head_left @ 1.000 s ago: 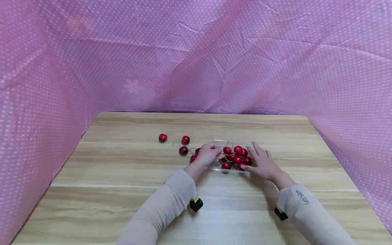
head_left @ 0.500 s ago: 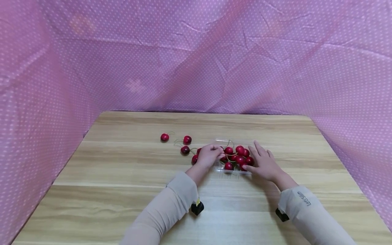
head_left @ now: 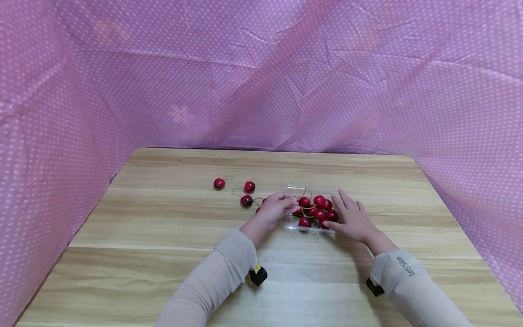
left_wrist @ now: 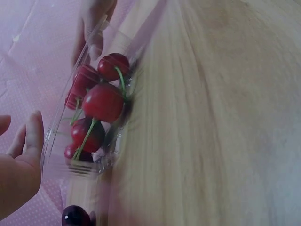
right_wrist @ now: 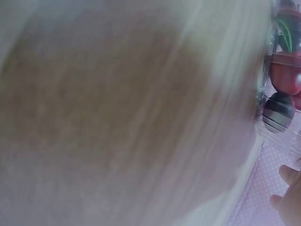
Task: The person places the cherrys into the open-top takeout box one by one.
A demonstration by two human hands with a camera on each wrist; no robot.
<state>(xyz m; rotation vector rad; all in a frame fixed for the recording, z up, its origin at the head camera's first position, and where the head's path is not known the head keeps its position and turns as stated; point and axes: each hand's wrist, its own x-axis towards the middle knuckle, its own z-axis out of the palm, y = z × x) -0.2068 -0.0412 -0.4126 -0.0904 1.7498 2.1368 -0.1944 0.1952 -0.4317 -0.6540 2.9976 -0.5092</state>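
A clear plastic box (head_left: 291, 222) holds several red cherries (head_left: 319, 214) with green stems. My left hand (head_left: 273, 211) is at the box's left end. In the left wrist view, that hand (left_wrist: 19, 174) has thumb and fingers apart with nothing between them, close beside the box wall (left_wrist: 84, 170). At the right end, my right hand (head_left: 353, 220) spreads its fingers along the box, thumb toward the front corner. Only a couple of its fingertips (right_wrist: 288, 174) show in the right wrist view, just below the box. Contact there is unclear.
Left of the box lie loose cherries: one farthest left (head_left: 219, 183), one behind (head_left: 249, 186) and a darker one (head_left: 246, 201). At least one more is partly hidden by the left hand. Pink dotted cloth (head_left: 261, 91) surrounds the wooden table (head_left: 163, 272).
Over the last half second my left wrist and forearm have shifted slightly left, covering more of the loose cherries beside the hand. The right hand stays at the box's right end.
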